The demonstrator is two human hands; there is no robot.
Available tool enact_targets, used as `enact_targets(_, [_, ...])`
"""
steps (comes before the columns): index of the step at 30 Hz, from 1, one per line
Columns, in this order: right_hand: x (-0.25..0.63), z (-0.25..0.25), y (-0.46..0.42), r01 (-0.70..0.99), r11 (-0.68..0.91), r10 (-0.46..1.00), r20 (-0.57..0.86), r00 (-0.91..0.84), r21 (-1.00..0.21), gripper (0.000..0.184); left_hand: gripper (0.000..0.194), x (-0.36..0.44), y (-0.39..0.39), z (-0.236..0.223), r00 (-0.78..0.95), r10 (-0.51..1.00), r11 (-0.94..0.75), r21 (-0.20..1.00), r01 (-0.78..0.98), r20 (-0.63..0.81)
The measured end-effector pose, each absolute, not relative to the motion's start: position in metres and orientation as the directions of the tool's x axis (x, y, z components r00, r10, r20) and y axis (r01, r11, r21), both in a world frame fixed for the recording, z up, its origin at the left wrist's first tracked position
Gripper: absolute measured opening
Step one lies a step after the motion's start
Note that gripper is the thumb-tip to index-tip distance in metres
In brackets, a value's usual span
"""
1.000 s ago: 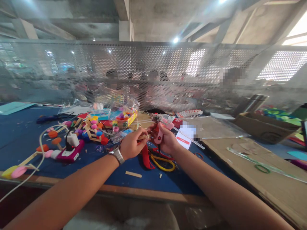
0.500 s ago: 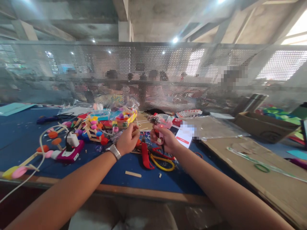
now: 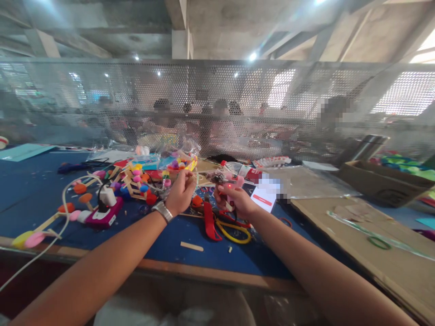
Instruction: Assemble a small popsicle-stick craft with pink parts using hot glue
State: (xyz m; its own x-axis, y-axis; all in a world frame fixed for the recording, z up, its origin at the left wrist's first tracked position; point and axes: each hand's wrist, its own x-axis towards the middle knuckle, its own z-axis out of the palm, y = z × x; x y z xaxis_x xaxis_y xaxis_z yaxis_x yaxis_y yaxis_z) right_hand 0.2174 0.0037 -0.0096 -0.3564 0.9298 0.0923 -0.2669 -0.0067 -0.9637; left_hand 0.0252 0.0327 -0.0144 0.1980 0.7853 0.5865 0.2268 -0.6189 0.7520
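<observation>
The pink glue gun [image 3: 239,182] is above the blue tabletop [image 3: 146,249], held in the right hand [image 3: 236,199]. The left hand [image 3: 181,194] is nearby, but I can't tell if it's holding anything. A red handle [image 3: 210,222] lies between them, closer to the front.

Left hand [image 3: 181,194] now apart from right hand [image 3: 238,199].
</observation>
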Motion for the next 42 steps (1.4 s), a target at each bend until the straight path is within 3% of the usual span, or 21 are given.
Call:
enact_targets(8, [0.2150, -0.0125, 0.0026, -0.245, 0.028, 0.944, 0.106, -0.313, -0.969, 0.047, 0.009, 0.0262, 0.0325, -0.0143, 0.231, 0.773, -0.628, 0.766, 0.139, 0.591])
enact_targets(15, [0.2155, -0.0147, 0.0046, -0.144, 0.068, 0.966, 0.102, -0.239, -0.987, 0.045, 0.011, 0.0265, 0.0303, -0.0120, 0.212, 0.759, -0.647, 0.751, 0.135, 0.616])
enact_targets(42, [0.2152, -0.0145, 0.0054, -0.060, 0.086, 0.974, 0.097, -0.207, -0.994, 0.030, 0.005, 0.0256, 0.0316, -0.0143, 0.231, 0.740, -0.670, 0.725, 0.160, 0.632])
